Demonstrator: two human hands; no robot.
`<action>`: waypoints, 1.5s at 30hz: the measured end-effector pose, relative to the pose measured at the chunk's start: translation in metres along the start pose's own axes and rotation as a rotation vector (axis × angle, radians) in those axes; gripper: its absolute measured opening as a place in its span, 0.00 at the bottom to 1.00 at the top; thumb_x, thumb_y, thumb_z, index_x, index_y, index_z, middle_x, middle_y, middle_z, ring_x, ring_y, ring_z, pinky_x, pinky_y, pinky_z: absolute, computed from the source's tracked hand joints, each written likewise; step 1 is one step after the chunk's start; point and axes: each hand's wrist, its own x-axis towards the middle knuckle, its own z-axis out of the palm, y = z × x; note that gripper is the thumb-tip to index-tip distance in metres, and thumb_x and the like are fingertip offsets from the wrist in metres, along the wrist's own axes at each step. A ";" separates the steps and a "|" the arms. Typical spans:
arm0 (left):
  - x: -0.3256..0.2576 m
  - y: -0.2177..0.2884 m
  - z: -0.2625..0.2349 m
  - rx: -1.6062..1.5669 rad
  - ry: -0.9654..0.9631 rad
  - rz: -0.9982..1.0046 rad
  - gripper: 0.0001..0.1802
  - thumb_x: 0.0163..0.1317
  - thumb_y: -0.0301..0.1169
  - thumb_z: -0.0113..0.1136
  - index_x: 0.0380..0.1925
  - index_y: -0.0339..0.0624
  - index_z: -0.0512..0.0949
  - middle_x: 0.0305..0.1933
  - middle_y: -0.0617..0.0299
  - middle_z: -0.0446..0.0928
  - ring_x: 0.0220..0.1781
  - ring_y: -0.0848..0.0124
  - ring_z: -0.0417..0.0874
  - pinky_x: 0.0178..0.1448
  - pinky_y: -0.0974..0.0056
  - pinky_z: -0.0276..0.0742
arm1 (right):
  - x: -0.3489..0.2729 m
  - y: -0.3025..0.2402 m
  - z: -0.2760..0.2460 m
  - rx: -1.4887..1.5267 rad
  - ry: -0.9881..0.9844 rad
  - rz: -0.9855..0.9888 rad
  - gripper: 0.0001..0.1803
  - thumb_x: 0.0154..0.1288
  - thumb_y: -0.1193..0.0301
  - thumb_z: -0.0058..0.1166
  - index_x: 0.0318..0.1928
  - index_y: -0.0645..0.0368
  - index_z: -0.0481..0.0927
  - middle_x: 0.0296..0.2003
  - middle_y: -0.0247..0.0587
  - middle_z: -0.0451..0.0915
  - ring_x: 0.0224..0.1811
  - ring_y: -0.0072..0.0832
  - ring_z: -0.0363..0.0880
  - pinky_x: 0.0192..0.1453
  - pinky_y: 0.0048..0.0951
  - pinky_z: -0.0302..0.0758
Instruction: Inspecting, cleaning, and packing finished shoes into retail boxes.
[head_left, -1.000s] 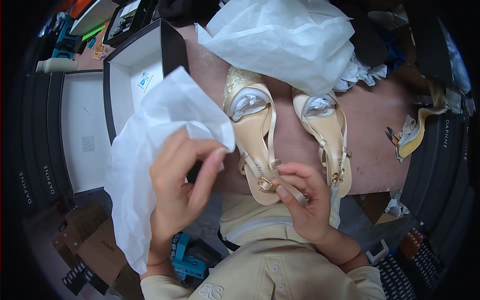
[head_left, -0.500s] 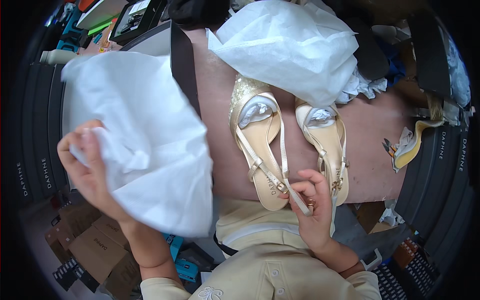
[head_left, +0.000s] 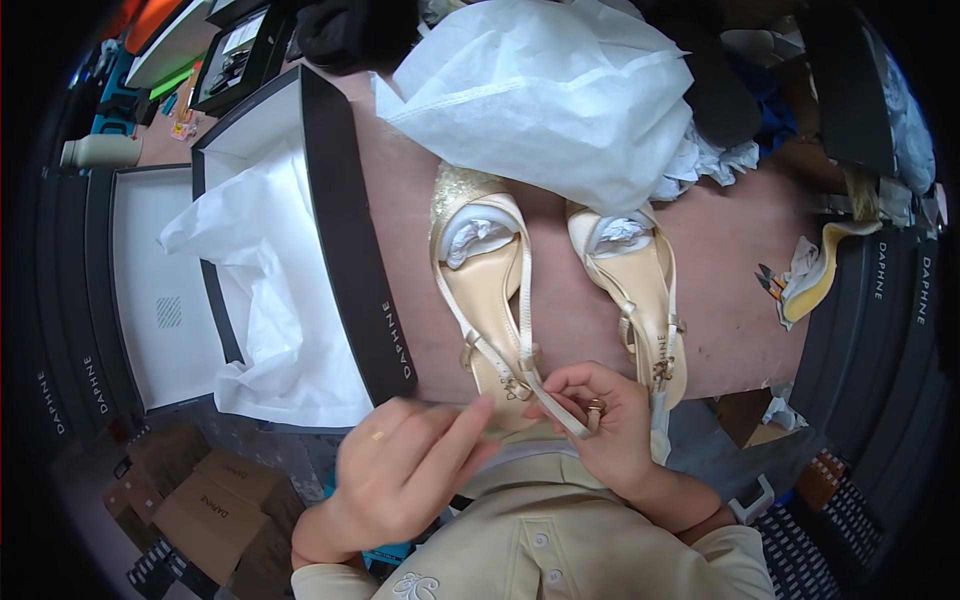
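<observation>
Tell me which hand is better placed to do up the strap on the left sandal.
Probably the right hand: it already pinches the loose strap of the left sandal beside the buckle. The left hand only reaches in, fingertips near the heel, with nothing in its grip.

We count two beige sandals, the left sandal and the right sandal, side by side on the bench. Left of them, one open black shoebox holding one white tissue sheet. Behind them, one white dust bag.
</observation>
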 end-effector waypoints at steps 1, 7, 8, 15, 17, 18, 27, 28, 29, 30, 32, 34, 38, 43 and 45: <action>0.005 -0.010 0.014 -0.023 0.029 0.041 0.17 0.43 0.21 0.67 0.37 0.32 0.79 0.31 0.56 0.77 0.29 0.64 0.76 0.30 0.66 0.72 | 0.000 0.000 0.001 -0.004 0.019 -0.025 0.06 0.65 0.82 0.49 0.42 0.66 0.74 0.35 0.40 0.81 0.40 0.21 0.81 0.46 0.20 0.75; 0.016 -0.023 0.040 -0.116 0.052 0.105 0.16 0.40 0.22 0.69 0.33 0.34 0.79 0.27 0.58 0.77 0.26 0.65 0.77 0.28 0.66 0.72 | 0.001 0.005 0.002 -0.072 0.030 -0.053 0.07 0.64 0.81 0.52 0.42 0.66 0.74 0.32 0.39 0.83 0.37 0.17 0.81 0.40 0.19 0.76; 0.016 -0.022 0.042 -0.137 0.048 0.113 0.16 0.40 0.22 0.69 0.33 0.34 0.79 0.27 0.57 0.77 0.26 0.64 0.77 0.28 0.66 0.72 | 0.001 0.007 0.003 -0.101 0.043 -0.051 0.06 0.63 0.80 0.53 0.42 0.65 0.75 0.31 0.39 0.83 0.36 0.17 0.81 0.39 0.19 0.76; 0.018 -0.019 0.040 -0.110 0.007 0.124 0.15 0.40 0.20 0.68 0.32 0.34 0.77 0.27 0.57 0.76 0.27 0.63 0.77 0.28 0.66 0.72 | 0.009 0.013 0.011 -0.179 0.094 -0.301 0.05 0.62 0.78 0.54 0.39 0.64 0.75 0.28 0.44 0.81 0.27 0.24 0.82 0.32 0.23 0.75; 0.018 -0.018 0.040 -0.072 0.015 0.126 0.15 0.40 0.20 0.68 0.32 0.34 0.77 0.27 0.56 0.76 0.27 0.63 0.77 0.28 0.66 0.72 | 0.009 0.010 0.008 -0.200 0.084 -0.298 0.05 0.62 0.78 0.54 0.38 0.63 0.75 0.28 0.43 0.81 0.27 0.24 0.82 0.32 0.23 0.75; 0.018 -0.016 0.041 -0.045 0.025 0.129 0.15 0.40 0.19 0.68 0.31 0.34 0.77 0.28 0.56 0.76 0.27 0.63 0.78 0.28 0.66 0.72 | 0.009 0.007 0.008 -0.211 0.080 -0.297 0.05 0.62 0.77 0.54 0.38 0.63 0.75 0.28 0.43 0.81 0.27 0.24 0.82 0.32 0.23 0.75; 0.012 -0.019 0.051 -0.091 0.149 0.181 0.16 0.43 0.18 0.67 0.34 0.32 0.75 0.28 0.54 0.76 0.25 0.63 0.76 0.27 0.65 0.72 | 0.009 0.000 0.008 -0.230 0.144 -0.386 0.05 0.60 0.76 0.57 0.36 0.64 0.77 0.30 0.40 0.81 0.26 0.25 0.81 0.29 0.24 0.74; 0.011 -0.019 0.052 -0.098 0.152 0.182 0.15 0.43 0.17 0.67 0.34 0.32 0.75 0.28 0.54 0.77 0.26 0.63 0.77 0.27 0.65 0.72 | 0.009 0.000 0.007 -0.235 0.145 -0.409 0.05 0.60 0.77 0.57 0.36 0.64 0.78 0.30 0.39 0.81 0.26 0.22 0.79 0.29 0.22 0.73; 0.011 -0.019 0.052 -0.101 0.153 0.178 0.15 0.43 0.17 0.67 0.33 0.32 0.75 0.28 0.54 0.77 0.26 0.63 0.77 0.27 0.65 0.72 | 0.010 0.000 0.007 -0.241 0.147 -0.431 0.05 0.60 0.78 0.57 0.37 0.64 0.79 0.31 0.38 0.81 0.25 0.19 0.77 0.28 0.20 0.72; 0.010 -0.019 0.053 -0.104 0.154 0.174 0.15 0.43 0.17 0.67 0.33 0.31 0.76 0.28 0.54 0.77 0.26 0.63 0.77 0.27 0.65 0.72 | 0.010 0.000 0.006 -0.248 0.149 -0.453 0.05 0.60 0.78 0.57 0.37 0.65 0.80 0.31 0.38 0.82 0.25 0.17 0.74 0.27 0.19 0.70; 0.008 -0.019 0.055 -0.093 0.172 0.177 0.15 0.43 0.17 0.67 0.33 0.31 0.76 0.28 0.54 0.77 0.26 0.63 0.77 0.27 0.66 0.72 | 0.015 0.004 0.003 -0.297 0.124 -0.509 0.05 0.60 0.78 0.57 0.37 0.64 0.81 0.33 0.38 0.81 0.26 0.18 0.74 0.28 0.20 0.70; 0.006 -0.020 0.057 -0.065 0.210 0.187 0.14 0.43 0.17 0.67 0.33 0.31 0.76 0.28 0.53 0.77 0.25 0.63 0.77 0.26 0.66 0.72 | 0.015 0.005 0.003 -0.329 0.128 -0.535 0.06 0.59 0.77 0.58 0.37 0.64 0.81 0.34 0.38 0.80 0.27 0.20 0.74 0.28 0.21 0.70; 0.001 -0.018 0.058 0.024 0.225 0.207 0.13 0.43 0.17 0.67 0.31 0.31 0.76 0.28 0.53 0.77 0.25 0.63 0.77 0.26 0.67 0.71 | 0.007 -0.007 0.008 -0.438 0.264 -0.455 0.07 0.54 0.74 0.62 0.33 0.62 0.78 0.30 0.37 0.75 0.29 0.27 0.76 0.32 0.27 0.71; -0.001 -0.019 0.060 0.029 0.230 0.210 0.13 0.42 0.17 0.68 0.29 0.31 0.75 0.27 0.53 0.77 0.24 0.63 0.77 0.25 0.67 0.71 | 0.009 0.000 0.008 -0.489 0.209 -0.505 0.08 0.51 0.74 0.63 0.30 0.59 0.75 0.27 0.36 0.72 0.29 0.29 0.76 0.32 0.30 0.71; -0.002 -0.020 0.062 -0.019 0.245 0.211 0.13 0.43 0.17 0.68 0.30 0.31 0.75 0.27 0.53 0.77 0.25 0.63 0.77 0.26 0.67 0.71 | 0.011 -0.002 0.007 -0.428 0.168 -0.443 0.07 0.52 0.75 0.62 0.30 0.59 0.76 0.27 0.36 0.72 0.29 0.29 0.76 0.32 0.30 0.71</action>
